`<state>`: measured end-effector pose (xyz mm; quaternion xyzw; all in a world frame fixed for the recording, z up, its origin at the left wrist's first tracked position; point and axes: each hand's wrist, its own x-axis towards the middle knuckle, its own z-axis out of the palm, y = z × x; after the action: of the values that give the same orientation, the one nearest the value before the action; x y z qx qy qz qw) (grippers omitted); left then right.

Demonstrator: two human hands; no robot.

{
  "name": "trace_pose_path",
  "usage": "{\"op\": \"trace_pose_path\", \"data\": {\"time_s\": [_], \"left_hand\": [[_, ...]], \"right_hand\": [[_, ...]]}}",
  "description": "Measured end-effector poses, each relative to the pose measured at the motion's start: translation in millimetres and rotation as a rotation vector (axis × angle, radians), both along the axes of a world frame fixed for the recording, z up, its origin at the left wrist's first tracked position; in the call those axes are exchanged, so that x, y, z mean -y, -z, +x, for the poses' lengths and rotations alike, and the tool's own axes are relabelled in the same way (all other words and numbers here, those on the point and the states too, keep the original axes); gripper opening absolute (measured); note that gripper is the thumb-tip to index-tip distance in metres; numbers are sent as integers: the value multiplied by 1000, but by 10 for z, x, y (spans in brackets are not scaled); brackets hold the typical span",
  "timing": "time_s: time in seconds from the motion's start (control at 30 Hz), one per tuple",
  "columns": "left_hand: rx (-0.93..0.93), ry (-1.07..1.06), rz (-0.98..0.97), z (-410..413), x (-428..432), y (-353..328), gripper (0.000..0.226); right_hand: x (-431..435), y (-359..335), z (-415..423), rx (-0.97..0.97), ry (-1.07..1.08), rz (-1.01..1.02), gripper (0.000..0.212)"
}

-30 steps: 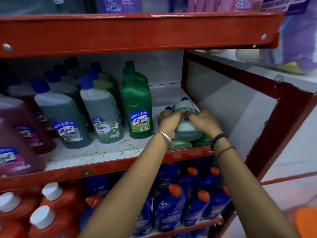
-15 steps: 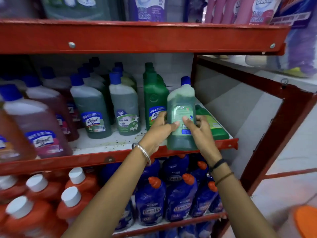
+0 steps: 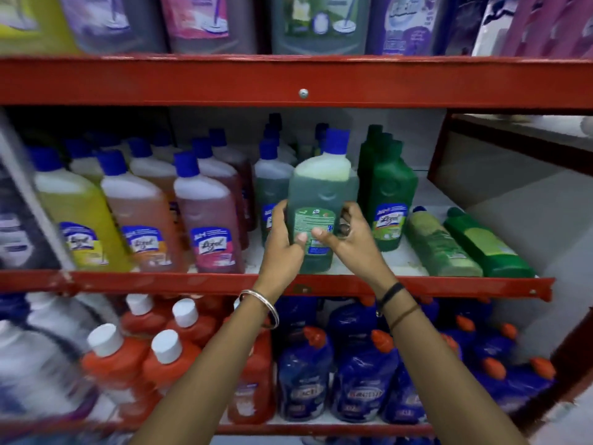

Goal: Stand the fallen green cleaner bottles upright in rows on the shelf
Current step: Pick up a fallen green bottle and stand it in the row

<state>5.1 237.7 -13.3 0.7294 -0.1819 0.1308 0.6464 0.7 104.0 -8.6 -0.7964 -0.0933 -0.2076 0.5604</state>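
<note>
The red shelf (image 3: pixel 449 285) carries an upright green cleaner bottle (image 3: pixel 321 200) near its front edge, gripped between both hands: left hand (image 3: pixel 282 242) on its left side, right hand (image 3: pixel 348 239) on its right. It seems to rest on the shelf. Two fallen green bottles (image 3: pixel 442 242) lie further right.

Two hands — left (image 3: pixel 282 248) and right (image 3: pixel 348 240) — share one upright green bottle (image 3: pixel 321 213) at frame centre. Two green bottles lie fallen at middle right — one pale (image 3: pixel 439 245), one dark (image 3: pixel 484 248). Front-row left: one yellow bottle (image 3: pixel 77 216), two reddish bottles (image 3: pixel 144 220).
</note>
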Motion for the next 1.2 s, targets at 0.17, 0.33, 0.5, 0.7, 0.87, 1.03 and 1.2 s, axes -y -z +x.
{"op": "trace_pose_path", "data": {"time_s": [0.17, 0.33, 0.5, 0.7, 0.87, 1.03, 1.2], "left_hand": [[-17, -142, -2, 100, -234, 156, 64], [3, -232, 11, 142, -341, 339, 64], [43, -307, 17, 48, -278, 399, 52], [158, -327, -20, -191, -151, 491, 58], [163, -319, -6, -86, -255, 405, 56], [-111, -221, 126, 111, -262, 312, 75], [-147, -269, 181, 131, -273, 307, 79]], "right_hand": [[-301, 107, 231, -70, -76, -4, 53], [-414, 221, 330, -61, -51, -17, 50], [-370, 202, 338, -47, 78, -38, 49], [-492, 128, 292, -70, 28, -163, 75], [-476, 74, 350, -87, -59, -30, 44], [-436, 94, 347, -113, -87, -22, 38], [-411, 191, 344, -102, -3, -38, 47]]}}
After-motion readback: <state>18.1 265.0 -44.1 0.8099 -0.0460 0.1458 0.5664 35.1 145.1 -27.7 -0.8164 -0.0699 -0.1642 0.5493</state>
